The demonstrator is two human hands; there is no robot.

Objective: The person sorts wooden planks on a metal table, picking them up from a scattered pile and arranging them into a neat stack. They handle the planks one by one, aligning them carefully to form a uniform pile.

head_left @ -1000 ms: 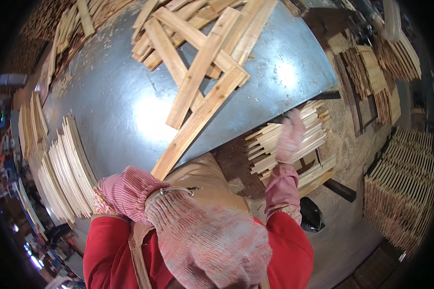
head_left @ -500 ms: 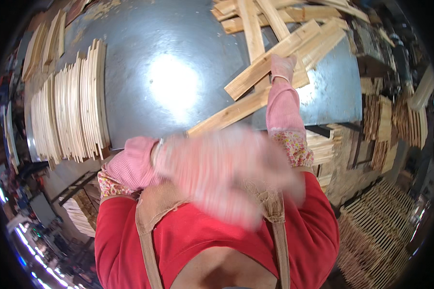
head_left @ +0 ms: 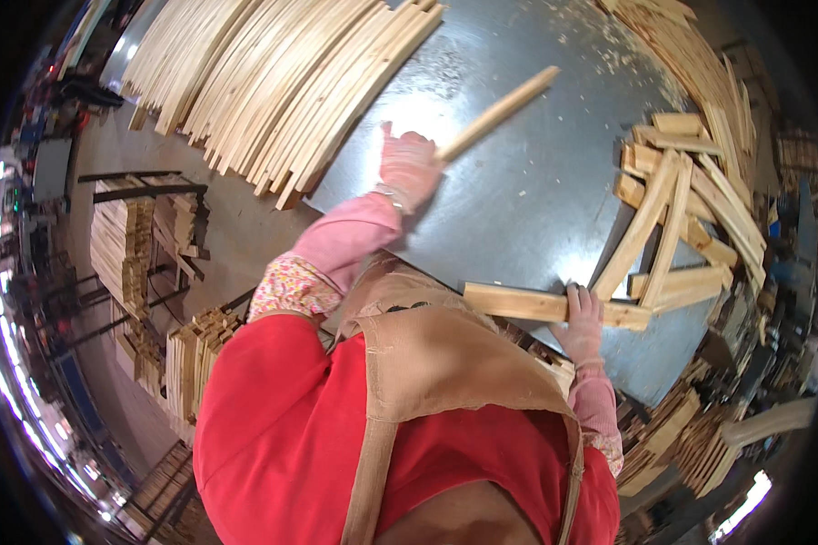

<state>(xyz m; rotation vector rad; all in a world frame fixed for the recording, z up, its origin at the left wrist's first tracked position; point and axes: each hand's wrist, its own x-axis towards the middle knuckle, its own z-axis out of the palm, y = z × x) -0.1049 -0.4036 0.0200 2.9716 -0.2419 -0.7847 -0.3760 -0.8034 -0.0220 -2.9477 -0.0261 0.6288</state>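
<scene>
My left hand [head_left: 411,168], in a pinkish glove, reaches over the metal table near a long row of wooden strips [head_left: 282,91]. It grips the near end of a single wooden strip [head_left: 500,113] that slants away to the right. One finger sticks out toward the row. My right hand [head_left: 583,325], also gloved, is closed over a short wooden board [head_left: 515,302] lying along the table's near edge. The far end of that board touches other loose boards [head_left: 641,227], which lean across one another.
The grey metal table [head_left: 518,200] has wood shavings [head_left: 600,54] toward its far side. A heap of loose boards [head_left: 691,154] lies at the right. Stacked wood stands on racks [head_left: 123,254] at the left, with more stacks [head_left: 673,436] at the lower right.
My view has turned, bringing the strip row closer. My left hand, blurred before my chest earlier, now reaches out with a strip. My right hand is now on the board at the near edge.
</scene>
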